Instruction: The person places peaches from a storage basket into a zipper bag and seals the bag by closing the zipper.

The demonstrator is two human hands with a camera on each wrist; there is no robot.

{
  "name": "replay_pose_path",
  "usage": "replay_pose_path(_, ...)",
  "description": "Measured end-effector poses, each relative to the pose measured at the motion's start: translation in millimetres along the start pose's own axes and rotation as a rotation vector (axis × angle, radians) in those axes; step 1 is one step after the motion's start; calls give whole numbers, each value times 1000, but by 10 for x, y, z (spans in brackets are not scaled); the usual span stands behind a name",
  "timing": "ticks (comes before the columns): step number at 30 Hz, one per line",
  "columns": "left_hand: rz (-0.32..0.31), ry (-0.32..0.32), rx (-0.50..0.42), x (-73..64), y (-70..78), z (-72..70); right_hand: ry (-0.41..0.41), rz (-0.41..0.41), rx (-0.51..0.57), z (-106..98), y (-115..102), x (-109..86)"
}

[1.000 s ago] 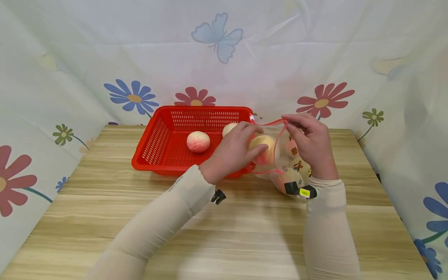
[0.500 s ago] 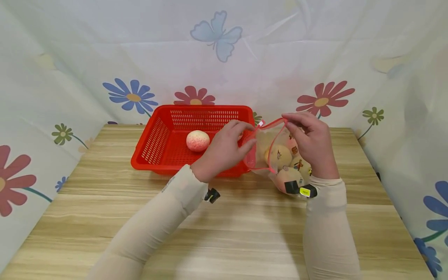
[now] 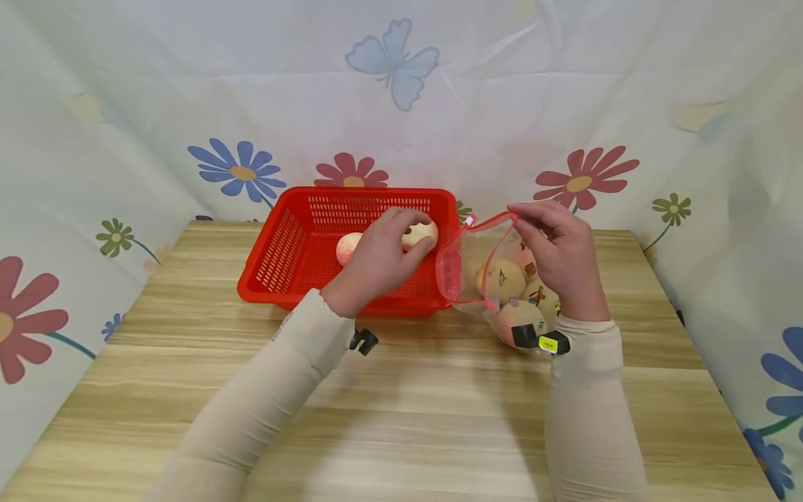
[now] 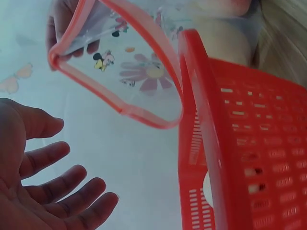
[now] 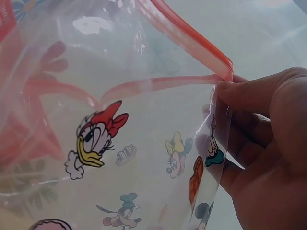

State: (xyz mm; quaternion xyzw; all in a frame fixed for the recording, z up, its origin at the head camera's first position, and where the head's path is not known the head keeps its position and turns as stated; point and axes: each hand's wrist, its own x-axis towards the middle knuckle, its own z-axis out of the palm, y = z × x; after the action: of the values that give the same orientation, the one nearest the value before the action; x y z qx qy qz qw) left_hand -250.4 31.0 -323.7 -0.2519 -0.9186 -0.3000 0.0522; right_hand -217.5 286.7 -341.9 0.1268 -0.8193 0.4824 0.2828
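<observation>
My left hand (image 3: pixel 379 258) hovers over the red plastic basket (image 3: pixel 295 298), empty, its fingers spread and loosely bent. Just beyond its fingertips a pale peach (image 3: pixel 422 236) lies in the basket, and a pink-speckled peach (image 3: pixel 347 247) is partly hidden behind the hand. Between thumb and fingers my right hand (image 3: pixel 558 254) pinches the top corner of a clear zip bag (image 3: pixel 469 268) with a red edge. The bag's mouth gapes toward the basket. Several peaches (image 3: pixel 504 280) sit inside it. Cartoon prints on the bag (image 5: pixel 158 115) show in the right wrist view.
The basket's right rim (image 4: pixel 206 115) stands right beside the bag's mouth. Everything rests on a wood-grain table (image 3: pixel 401 418). A flower-patterned curtain (image 3: pixel 483 125) hangs behind and at both sides.
A peach that my left hand held at the bag's mouth has gone into the bag. The left hand has drawn back left over the basket. My right hand has kept its pinch.
</observation>
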Motion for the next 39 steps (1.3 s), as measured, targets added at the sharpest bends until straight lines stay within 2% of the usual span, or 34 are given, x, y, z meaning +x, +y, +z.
replay_pose_path(5, -57, -5, 16, 31, -99, -68, -1, -7, 7, -5, 1, 7)
replay_pose_path(13, -90, -1, 42, 111, -266, -154, -4, 12, -2, -6, -3, 8)
replay_pose_path(20, -153, -15, 53, 203, -393, -219, -3, 19, -1, -2, -6, 3)
replay_pose_path(26, -164, -23, 27, 301, -513, -297, -4, 5, 24, 4, 9, 1)
replay_pose_path(39, -281, -111, 52, 512, -699, -410, -9, -5, 35, 12, -1, 1)
